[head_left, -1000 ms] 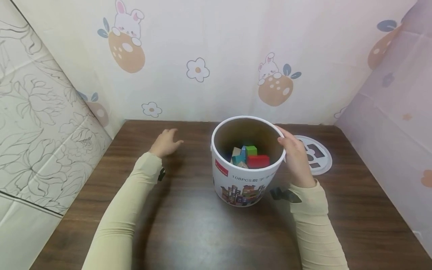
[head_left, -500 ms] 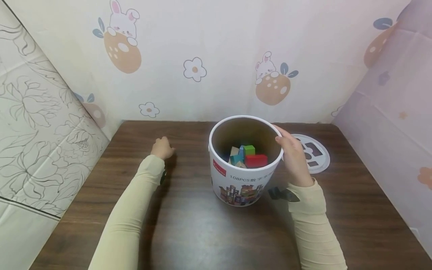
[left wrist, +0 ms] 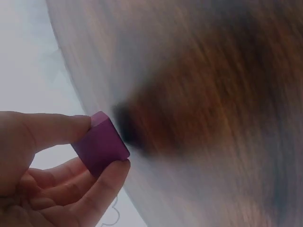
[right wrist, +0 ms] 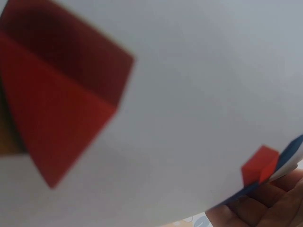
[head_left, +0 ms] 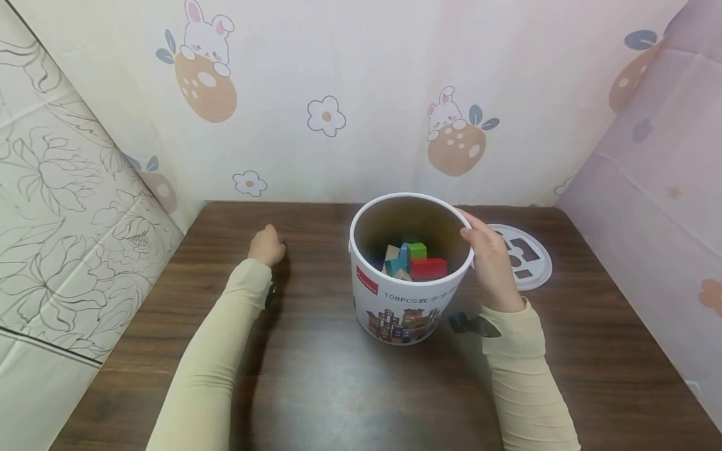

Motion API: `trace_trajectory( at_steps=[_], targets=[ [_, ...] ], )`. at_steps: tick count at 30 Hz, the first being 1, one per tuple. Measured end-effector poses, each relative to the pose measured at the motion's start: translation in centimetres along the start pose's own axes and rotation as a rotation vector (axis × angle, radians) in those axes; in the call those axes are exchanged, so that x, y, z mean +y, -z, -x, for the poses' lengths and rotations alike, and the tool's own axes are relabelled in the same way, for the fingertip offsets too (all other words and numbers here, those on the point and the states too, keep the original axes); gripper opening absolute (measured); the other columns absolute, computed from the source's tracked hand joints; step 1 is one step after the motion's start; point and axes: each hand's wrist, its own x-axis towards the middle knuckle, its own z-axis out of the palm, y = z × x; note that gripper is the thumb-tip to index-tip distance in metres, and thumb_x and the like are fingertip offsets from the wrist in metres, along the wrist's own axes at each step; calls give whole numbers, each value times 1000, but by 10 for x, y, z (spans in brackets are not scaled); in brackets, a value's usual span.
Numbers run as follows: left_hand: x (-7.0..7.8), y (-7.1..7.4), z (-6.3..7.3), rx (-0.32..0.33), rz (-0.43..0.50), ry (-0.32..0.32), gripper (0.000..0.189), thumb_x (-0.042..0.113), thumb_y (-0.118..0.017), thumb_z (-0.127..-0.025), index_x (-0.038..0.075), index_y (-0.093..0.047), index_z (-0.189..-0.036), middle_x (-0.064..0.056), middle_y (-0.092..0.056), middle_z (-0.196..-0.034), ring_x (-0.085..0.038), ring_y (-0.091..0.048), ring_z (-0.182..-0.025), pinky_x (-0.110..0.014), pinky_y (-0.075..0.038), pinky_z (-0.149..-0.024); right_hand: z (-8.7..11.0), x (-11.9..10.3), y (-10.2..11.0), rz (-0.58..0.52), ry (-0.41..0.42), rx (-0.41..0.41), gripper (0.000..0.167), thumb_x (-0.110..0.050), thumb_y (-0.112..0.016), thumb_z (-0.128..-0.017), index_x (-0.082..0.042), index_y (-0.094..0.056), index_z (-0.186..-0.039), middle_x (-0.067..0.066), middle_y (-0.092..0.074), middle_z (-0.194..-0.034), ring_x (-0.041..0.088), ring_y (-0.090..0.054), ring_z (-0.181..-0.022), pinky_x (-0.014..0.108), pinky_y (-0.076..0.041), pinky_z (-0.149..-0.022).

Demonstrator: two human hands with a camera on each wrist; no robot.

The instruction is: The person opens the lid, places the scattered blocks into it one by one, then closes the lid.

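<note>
My left hand is near the far left part of the table. Its thumb and fingers pinch a small purple block, seen large in the left wrist view just above the wood. With my right hand I grip the right rim of a white bucket, thumb over the edge and fingers outside. Inside the bucket lie several wooden blocks, among them a red block and a green block. The right wrist view is filled by the bucket's printed outer wall, with my fingers at the lower right corner.
A round white lid with cut-out shapes lies on the dark wooden table, right of the bucket and partly behind my right hand. Patterned cloth walls border the table at the back and both sides.
The left hand's fingers have gone from spread to pinching, and the purple block now shows beside them. The right hand keeps its hold on the bucket; the head view has shifted slightly.
</note>
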Motion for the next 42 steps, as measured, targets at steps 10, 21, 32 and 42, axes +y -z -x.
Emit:
trace_trajectory(
  at_steps=[10, 21, 32, 42],
  targets=[
    [21, 12, 11, 95, 93, -180, 36, 13, -54, -95, -8, -56, -124, -26, -65, -112, -40, -62, -104, -51, -50, -94, 0, 0, 0, -11, 5, -2, 45, -27, -35, -105, -12, -49, -144, 10, -50, -147, 24, -45, -136, 56, -34, -113],
    [83, 49, 46, 229, 276, -445, 39, 12, -58, -97, -2, -56, -132, -20, -64, -119, -33, -60, -112, -47, -47, -100, 1, 1, 1, 2, 17, 14, 44, -26, -35, -104, -12, -49, -144, 9, -51, -146, 22, -47, -135, 53, -37, -112],
    [143, 75, 93, 263, 380, -723, 42, 10, -62, -95, -2, -54, -134, -17, -61, -125, -27, -56, -115, -39, -48, -103, -1, 1, 0, 17, 11, 10, 45, -25, -34, -104, -12, -49, -144, 9, -50, -147, 26, -43, -139, 55, -32, -115],
    [186, 69, 110, 107, 359, -903, 45, 15, -65, -94, 4, -54, -136, -10, -61, -127, -19, -55, -116, -30, -50, -101, 0, 1, 0, 20, 11, 10, 45, -25, -34, -104, -11, -49, -144, 10, -50, -147, 25, -43, -138, 54, -33, -115]
  ],
)
